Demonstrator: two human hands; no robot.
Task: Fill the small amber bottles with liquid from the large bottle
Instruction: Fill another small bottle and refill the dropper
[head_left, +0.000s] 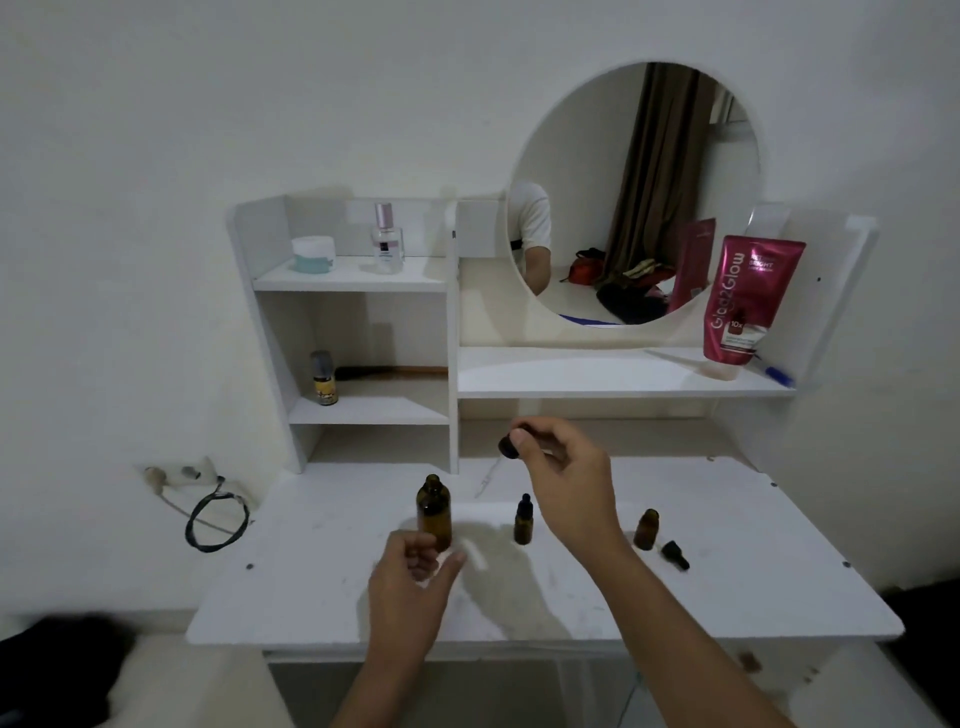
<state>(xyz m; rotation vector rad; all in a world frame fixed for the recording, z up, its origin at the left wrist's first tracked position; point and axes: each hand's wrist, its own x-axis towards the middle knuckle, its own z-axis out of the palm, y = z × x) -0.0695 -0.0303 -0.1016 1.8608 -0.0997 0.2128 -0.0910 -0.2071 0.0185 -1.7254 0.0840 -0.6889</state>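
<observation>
Lifting a dropper (506, 451) clear of the large amber bottle (434, 512) on the white table (727, 597).

Pinching the dropper's black bulb with right hand (563, 480) fingers, glass tube slanting down-left above the table; hovering left hand (413, 582) just in front of the open large bottle, fingers loosely curled, gripping nothing. Standing nearby: a capped small bottle (523, 521) and an uncapped small bottle (646, 529), its loose dropper cap (675, 555) lying beside.

The pink tube (748, 299) on the shelf reads "Glad2Glow" with "10x" lower down.
</observation>
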